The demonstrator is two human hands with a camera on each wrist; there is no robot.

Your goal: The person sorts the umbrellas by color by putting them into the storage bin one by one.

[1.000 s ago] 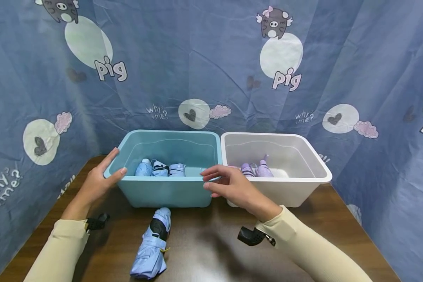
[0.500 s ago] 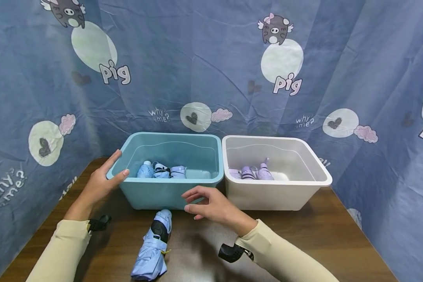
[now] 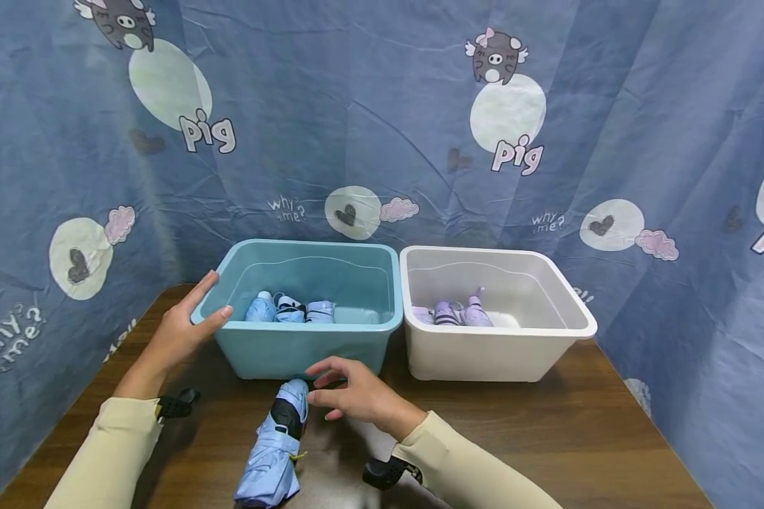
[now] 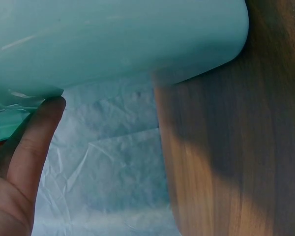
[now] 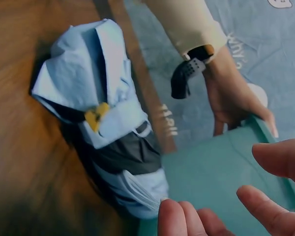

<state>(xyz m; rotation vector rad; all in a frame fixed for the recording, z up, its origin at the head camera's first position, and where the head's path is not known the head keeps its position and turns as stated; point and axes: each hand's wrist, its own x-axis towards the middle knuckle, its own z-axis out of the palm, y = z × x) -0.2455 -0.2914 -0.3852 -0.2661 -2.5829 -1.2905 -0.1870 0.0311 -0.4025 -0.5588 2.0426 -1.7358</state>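
A folded light blue umbrella [image 3: 272, 447] lies on the wooden table [image 3: 547, 438] just in front of the teal bin [image 3: 305, 346], its rounded end pointing at the bin's front wall. Its cloth is crumpled and loosely bunched, with a black band wrapped round the half nearer the bin; the right wrist view shows a small yellow tag [image 5: 96, 117] on the fabric near that band. No brand mark can be read on it.

The right hand [image 3: 356, 393] hovers just in front of the teal bin, beside the umbrella's bin-side end, fingers spread and loosely bent, clasping nothing; whether the fingertips touch the umbrella cannot be told. The left hand [image 3: 180, 331] rests against the teal bin's left front corner, fingers straight along the wall and thumb [image 4: 32, 142] pressed under the rim.

Inside the teal bin lie more folded blue umbrellas [image 3: 289, 308]. A white bin [image 3: 496, 353] stands touching the teal bin's right side and holds folded lilac umbrellas [image 3: 456, 312].

Behind the teal bin hangs a blue backdrop cloth [image 3: 369, 120] printed with winged cartoon pigs, pale circles, hearts and pink clouds. The word "pig" appears beside the pigs, and "why? me?" in smaller white script lower down.
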